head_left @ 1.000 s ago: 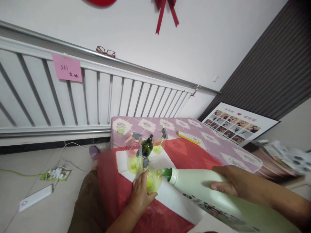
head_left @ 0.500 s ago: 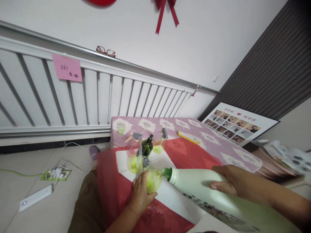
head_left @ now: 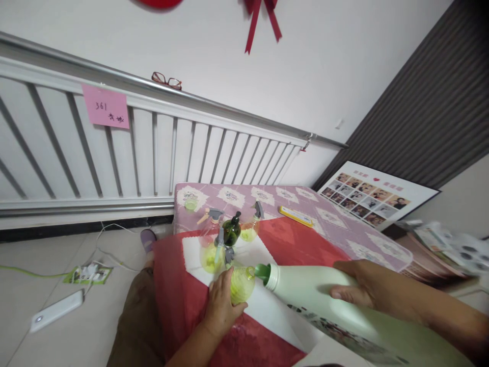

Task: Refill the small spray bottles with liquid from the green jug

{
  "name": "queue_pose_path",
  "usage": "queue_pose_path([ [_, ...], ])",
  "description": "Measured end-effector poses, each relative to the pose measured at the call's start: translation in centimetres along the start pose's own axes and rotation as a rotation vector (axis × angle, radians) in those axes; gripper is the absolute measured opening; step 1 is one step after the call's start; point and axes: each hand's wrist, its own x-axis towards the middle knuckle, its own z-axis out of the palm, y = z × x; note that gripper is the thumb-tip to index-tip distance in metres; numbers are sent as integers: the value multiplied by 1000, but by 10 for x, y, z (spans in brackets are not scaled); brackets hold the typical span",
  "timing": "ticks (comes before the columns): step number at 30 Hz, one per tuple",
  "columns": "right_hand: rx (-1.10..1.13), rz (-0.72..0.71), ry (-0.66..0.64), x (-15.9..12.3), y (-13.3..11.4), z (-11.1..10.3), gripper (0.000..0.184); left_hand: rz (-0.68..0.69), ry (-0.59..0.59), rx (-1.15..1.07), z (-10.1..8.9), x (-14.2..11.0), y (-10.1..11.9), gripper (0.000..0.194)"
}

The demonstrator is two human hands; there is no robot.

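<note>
My left hand [head_left: 220, 305] is wrapped round a small clear bottle [head_left: 242, 284] holding yellow-green liquid, which stands on a white sheet [head_left: 263, 306] over a red cloth [head_left: 179, 295]. My right hand [head_left: 362, 289] grips a big pale green jug [head_left: 317, 295], tipped on its side with its green neck [head_left: 262, 271] at the small bottle's mouth. Just behind stand a dark green pump bottle [head_left: 231, 230] and two clear spray bottles [head_left: 210, 252] [head_left: 251, 227] with yellow-green liquid.
A yellow flat box [head_left: 295, 215] and a small green cup [head_left: 190, 204] lie on the patterned purple cloth [head_left: 344, 229]. A radiator [head_left: 153, 153] with glasses [head_left: 166, 80] on top runs behind. A white power bank [head_left: 56, 311] lies on the floor left, a photo board [head_left: 376, 199] leans right.
</note>
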Motion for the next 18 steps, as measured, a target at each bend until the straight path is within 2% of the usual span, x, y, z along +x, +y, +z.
queue_pose_path([
  [18,32,-8,5,-1,-1,0,50,10,21,-20,3,0,-3,86],
])
